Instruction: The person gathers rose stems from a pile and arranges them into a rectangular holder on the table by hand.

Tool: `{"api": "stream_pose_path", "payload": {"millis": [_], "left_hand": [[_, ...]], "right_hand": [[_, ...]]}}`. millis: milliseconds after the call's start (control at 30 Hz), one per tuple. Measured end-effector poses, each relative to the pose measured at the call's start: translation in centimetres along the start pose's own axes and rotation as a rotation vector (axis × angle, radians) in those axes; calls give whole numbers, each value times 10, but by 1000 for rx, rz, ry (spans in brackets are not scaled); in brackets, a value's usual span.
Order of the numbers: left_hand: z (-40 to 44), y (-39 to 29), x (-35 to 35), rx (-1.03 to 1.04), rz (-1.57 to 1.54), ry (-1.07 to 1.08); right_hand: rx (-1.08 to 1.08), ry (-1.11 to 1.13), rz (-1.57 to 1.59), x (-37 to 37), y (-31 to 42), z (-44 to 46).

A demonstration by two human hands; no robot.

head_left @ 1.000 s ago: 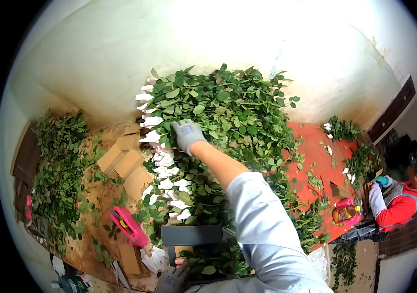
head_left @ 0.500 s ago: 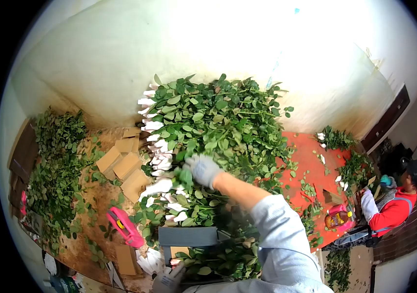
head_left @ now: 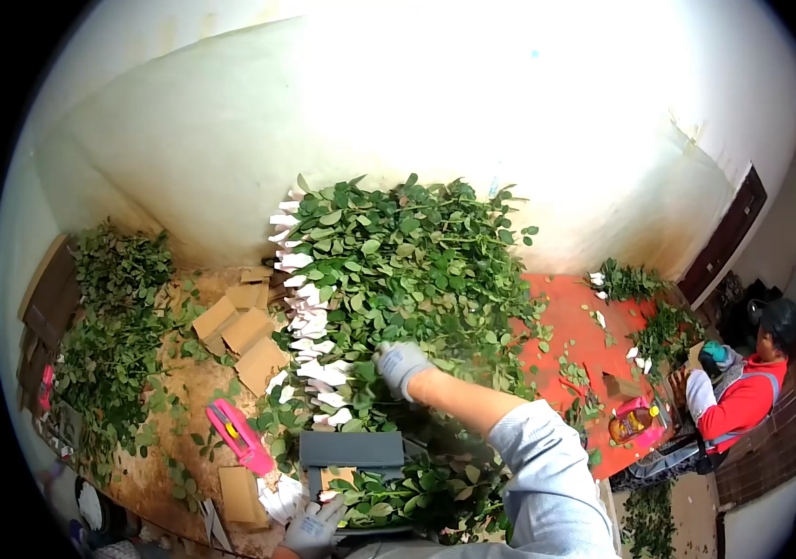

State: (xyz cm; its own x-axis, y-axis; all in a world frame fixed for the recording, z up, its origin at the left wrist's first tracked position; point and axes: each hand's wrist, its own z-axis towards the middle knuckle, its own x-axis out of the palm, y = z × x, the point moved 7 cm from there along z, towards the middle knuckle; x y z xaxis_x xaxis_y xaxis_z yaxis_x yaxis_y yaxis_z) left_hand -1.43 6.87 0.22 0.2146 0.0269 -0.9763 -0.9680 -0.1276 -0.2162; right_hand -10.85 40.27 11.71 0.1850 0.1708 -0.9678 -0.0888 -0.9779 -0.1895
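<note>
Right hand: the gloved right hand (head_left: pixel 403 367) is at the near part of the big heap, its fingers bent in against the leaves; whether they pinch a stem cannot be told.
Left hand: the gloved left hand (head_left: pixel 314 529) is low in view at the left edge of the grey holder, fingers pointing up and slightly bent; whether it grips anything is unclear.
Heap of leafy stems: the leafy stems (head_left: pixel 416 256) lie across the middle of the counter (head_left: pixel 536 359) toward the wall, their white-wrapped heads (head_left: pixel 309 321) lined along the left side.
Grey holder: the grey holder (head_left: pixel 351 449) has a raised panel; a leafy bunch (head_left: pixel 402 498) lies in front of it, a small cardboard piece at its left end.
Left of the heap: cardboard pieces (head_left: pixel 261 365), a pink tool (head_left: pixel 240 436) with a yellow part, and white wraps (head_left: pixel 282 499) near the left hand.
Far right: a person in a red top (head_left: pixel 742 410) stands beside an amber bottle (head_left: pixel 633 425).
</note>
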Motion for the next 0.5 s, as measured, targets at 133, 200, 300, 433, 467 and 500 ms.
{"api": "stream_pose_path", "payload": {"millis": [133, 200, 300, 433, 467, 500], "left_hand": [[-16, 18, 64, 59, 309, -38], [-16, 18, 64, 26, 185, 11], [1, -2, -15, -10, 108, -160], [-11, 17, 35, -73, -9, 61], [-15, 19, 42, -82, -10, 71], [-17, 18, 44, -71, 59, 125]], "right_hand": [[208, -25, -82, 30, -72, 41], [319, -43, 9, 25, -110, 54], [324, -283, 273, -3, -152, 87], [194, -401, 407, -24, -162, 147], [148, -426, 413, -29, -160, 162], [102, -452, 421, -36, -156, 174]]}}
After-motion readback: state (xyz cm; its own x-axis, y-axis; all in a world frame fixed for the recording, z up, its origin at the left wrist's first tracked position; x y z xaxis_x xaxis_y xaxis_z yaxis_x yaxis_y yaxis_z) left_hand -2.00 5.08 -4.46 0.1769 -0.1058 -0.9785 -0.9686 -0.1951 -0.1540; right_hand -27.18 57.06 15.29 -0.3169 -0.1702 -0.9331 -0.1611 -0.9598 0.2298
